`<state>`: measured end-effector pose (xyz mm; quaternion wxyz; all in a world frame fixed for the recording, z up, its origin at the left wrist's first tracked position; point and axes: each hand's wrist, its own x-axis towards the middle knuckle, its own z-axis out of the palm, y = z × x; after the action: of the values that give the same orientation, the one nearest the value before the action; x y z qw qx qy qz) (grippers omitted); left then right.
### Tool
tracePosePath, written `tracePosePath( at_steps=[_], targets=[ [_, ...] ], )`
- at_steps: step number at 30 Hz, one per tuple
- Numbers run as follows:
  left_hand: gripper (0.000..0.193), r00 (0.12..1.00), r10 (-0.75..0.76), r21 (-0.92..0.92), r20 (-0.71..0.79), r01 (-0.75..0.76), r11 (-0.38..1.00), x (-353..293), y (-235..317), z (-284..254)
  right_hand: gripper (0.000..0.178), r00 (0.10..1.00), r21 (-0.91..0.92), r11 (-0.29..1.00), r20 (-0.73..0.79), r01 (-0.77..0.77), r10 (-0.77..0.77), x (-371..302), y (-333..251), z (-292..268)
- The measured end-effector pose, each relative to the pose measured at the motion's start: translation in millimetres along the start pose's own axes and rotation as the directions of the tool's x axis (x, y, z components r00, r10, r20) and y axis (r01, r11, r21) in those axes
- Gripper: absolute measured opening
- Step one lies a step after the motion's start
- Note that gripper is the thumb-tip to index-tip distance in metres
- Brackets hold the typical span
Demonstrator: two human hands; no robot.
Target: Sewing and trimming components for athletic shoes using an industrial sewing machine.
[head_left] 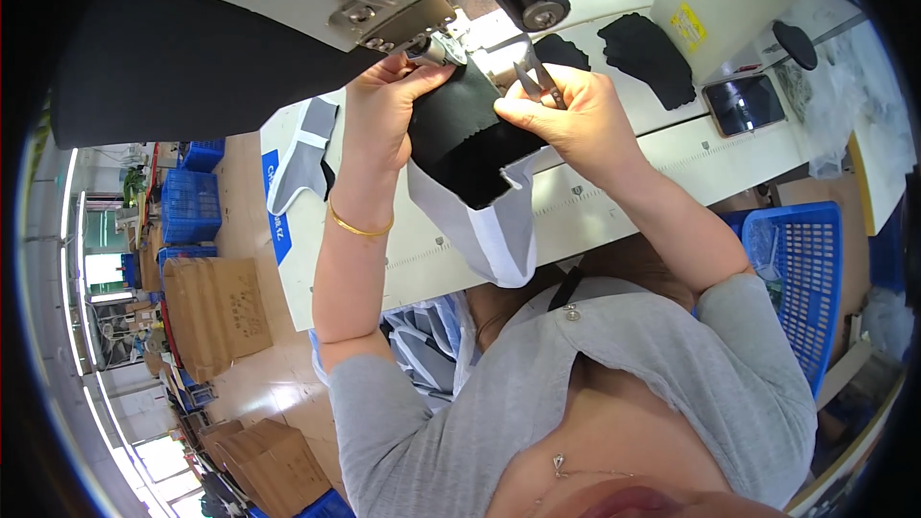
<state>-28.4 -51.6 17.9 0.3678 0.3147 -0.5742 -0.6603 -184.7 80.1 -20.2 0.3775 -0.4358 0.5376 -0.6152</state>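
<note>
At the sewing machine, a black fabric piece with a grey-and-white part hanging toward me is spread between my hands. My left hand is closed on the fabric's left edge, thumb on top, close to the presser area. My right hand pinches the right edge between thumb and finger. Tucked in that same hand are dark thread snips, their blades pointing up toward the machine. The machine head hides the needle.
Black fabric pieces and a phone lie on the white table to the right. A grey-white piece lies at left. A blue basket stands by my right elbow; cardboard boxes stand on the floor at left.
</note>
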Motion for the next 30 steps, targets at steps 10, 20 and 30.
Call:
tracePosePath(
  at_steps=[10,20,30],
  targets=[
    [0.025,0.887,0.453,0.785,0.090,-0.344,0.516,-20,2,1,0.030,0.995,-0.222,0.971,-0.026,0.087,-0.095,1,-6,0],
    [0.029,0.427,0.509,0.638,0.747,-0.675,-0.370,-55,6,18,0.019,0.997,0.152,0.988,0.063,0.027,-0.037,-3,12,0],
    [0.022,0.241,0.545,0.537,0.803,-0.689,-0.487,-41,-7,15,0.017,0.989,0.110,0.988,0.113,-0.110,0.098,-13,13,-11]
  ],
)
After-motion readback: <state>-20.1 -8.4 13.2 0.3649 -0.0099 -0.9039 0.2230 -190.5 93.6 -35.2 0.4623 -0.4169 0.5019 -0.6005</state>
